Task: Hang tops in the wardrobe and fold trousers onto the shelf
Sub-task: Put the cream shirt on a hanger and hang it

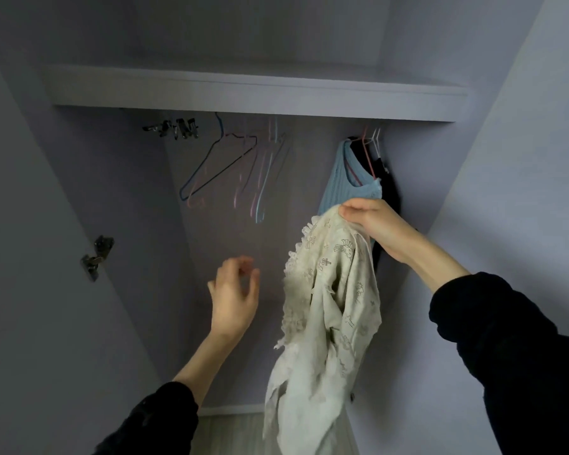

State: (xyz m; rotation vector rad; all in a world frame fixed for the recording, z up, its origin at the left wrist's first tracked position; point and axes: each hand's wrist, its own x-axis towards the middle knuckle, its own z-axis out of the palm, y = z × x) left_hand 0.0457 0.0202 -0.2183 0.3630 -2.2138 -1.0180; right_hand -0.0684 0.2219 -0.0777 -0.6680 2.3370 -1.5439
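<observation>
A: Head view. Open wardrobe, pale lilac-grey inside, dim light. White shelf runs across the top, nothing visible on its front edge. Door hinge on the left panel, metal bracket under the shelf at upper left. Strip of pale floor at the bottom.

B: Hangers?

A: Cluster of bare wire hangers under the shelf, centre-left: dark, blue, pink ones, some motion-blurred. The rail itself is hidden by the shelf. To the right, a blue ribbed top on a pink hanger, dark garment just behind it, touching.

B: Hands?

A: Right hand raised in front of the blue top, fingers and thumb pinching the upper edge of a cream patterned top with a lace trim. The fabric hangs loose from that grip, down to the bottom of frame, not on a hanger. Left hand is up in the middle of the wardrobe, below the bare hangers, fingers loosely spread, holding nothing, blurred. It's just beside the cream top, not touching. Both sleeves black.
</observation>
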